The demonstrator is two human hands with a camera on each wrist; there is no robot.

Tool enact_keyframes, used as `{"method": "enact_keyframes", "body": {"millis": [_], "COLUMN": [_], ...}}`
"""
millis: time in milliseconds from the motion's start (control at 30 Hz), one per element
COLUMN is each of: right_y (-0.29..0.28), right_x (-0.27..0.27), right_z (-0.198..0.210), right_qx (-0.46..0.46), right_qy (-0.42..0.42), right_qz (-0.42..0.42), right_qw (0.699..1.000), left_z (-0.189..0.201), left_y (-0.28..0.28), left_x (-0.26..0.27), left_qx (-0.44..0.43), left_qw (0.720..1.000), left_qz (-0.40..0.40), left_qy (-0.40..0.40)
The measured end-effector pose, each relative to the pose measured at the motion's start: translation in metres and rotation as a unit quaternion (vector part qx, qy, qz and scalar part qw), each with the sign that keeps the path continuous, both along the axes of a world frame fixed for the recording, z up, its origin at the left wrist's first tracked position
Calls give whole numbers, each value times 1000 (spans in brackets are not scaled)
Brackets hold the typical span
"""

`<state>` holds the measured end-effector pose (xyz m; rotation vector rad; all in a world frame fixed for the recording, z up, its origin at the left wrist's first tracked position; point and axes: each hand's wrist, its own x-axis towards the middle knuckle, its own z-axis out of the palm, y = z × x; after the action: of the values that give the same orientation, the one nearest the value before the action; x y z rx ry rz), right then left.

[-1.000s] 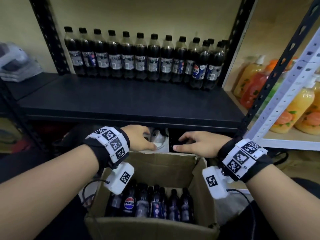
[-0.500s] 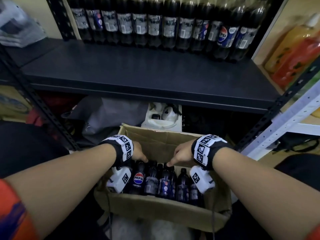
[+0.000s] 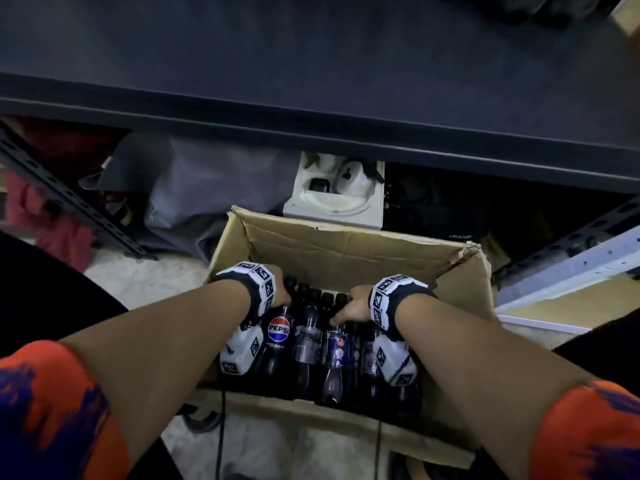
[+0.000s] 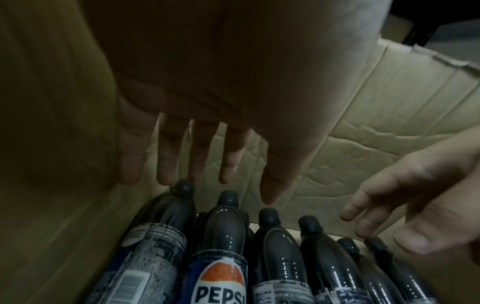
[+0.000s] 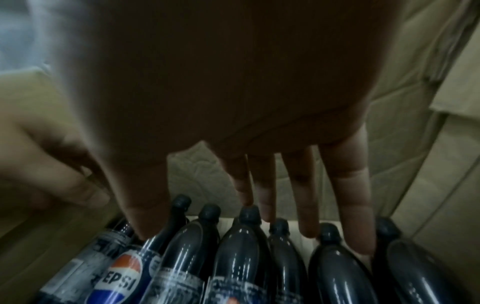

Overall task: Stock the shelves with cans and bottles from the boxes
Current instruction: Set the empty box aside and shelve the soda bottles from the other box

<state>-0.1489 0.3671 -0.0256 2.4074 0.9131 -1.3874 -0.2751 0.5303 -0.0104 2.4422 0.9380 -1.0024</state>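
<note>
Cardboard box [image 3: 346, 258] on the floor [image 3: 138, 289] holds upright dark bottles [image 3: 308, 341], both hands' fingers [image 4: 197, 152] spread above their caps, under a dark shelf [image 3: 311, 64].

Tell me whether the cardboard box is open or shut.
Open. The cardboard box has its flaps up, the bottles' caps are exposed, and both hands reach inside.
</note>
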Motion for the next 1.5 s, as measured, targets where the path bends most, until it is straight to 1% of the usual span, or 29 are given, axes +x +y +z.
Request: {"method": "enact_keyframes", "body": {"millis": [100, 267, 400, 467, 567, 667, 767, 833, 967, 1033, 1100, 1167, 1267, 1400, 1467, 1500], "right_y": [-2, -9, -8, -7, -7, -10, -18, -21, -27, -29, -34, -39, -40, -38, -39, -40], "right_x": [-6, -8, -13, -16, -19, -18, -14, -16, -20, -18, -13, -14, -18, -18, -13, -12], "right_z": [-20, -44, -56, -64, -76, -82, -83, -82, -89, -78, -73, -69, -74, -70, -69, -68], "right_qx": [6, 48, 45, 40, 40, 50, 65, 58, 73, 94, 120, 152, 202, 260, 288, 298], "right_qy": [28, 24, 31, 20, -7, 22, 65, 89, 116, 128, 151, 151, 146, 131, 115, 107], "right_qz": [-19, -60, -80, -81, -94, -146, -240, -286, -337, -342, -352, -373, -442, -495, -504, -502], "right_qw": [999, 997, 995, 996, 995, 988, 966, 952, 932, 926, 916, 903, 862, 819, 806, 805], "left_z": [-15, -44, -62, -70, -80, -86, -87, -82, -71, -72, -72, -71, -76, -76, -70, -70], "left_y": [-2, -18, -32, -38, -47, -51, -46, -44, -43, -42, -42, -43, -47, -48, -46, -44], "left_x": [6, 27, 35, 36, 36, 36, 38, 37, 36, 36, 34, 31, 24, 14, 9, 8], "left_qx": [-10, -58, -84, -94, -73, -37, -76, -88, -92, -110, -134, -156, -196, -218, -219, -219], "left_qw": [1000, 996, 995, 995, 996, 997, 994, 994, 994, 992, 987, 980, 965, 950, 945, 940], "left_qz": [-2, 7, 9, 15, 11, 19, 58, 56, 57, 56, 75, 107, 160, 214, 233, 250], "left_qy": [-23, -67, -45, -34, -44, -61, -48, -32, -29, -28, -39, -54, -63, -72, -69, -75]}}
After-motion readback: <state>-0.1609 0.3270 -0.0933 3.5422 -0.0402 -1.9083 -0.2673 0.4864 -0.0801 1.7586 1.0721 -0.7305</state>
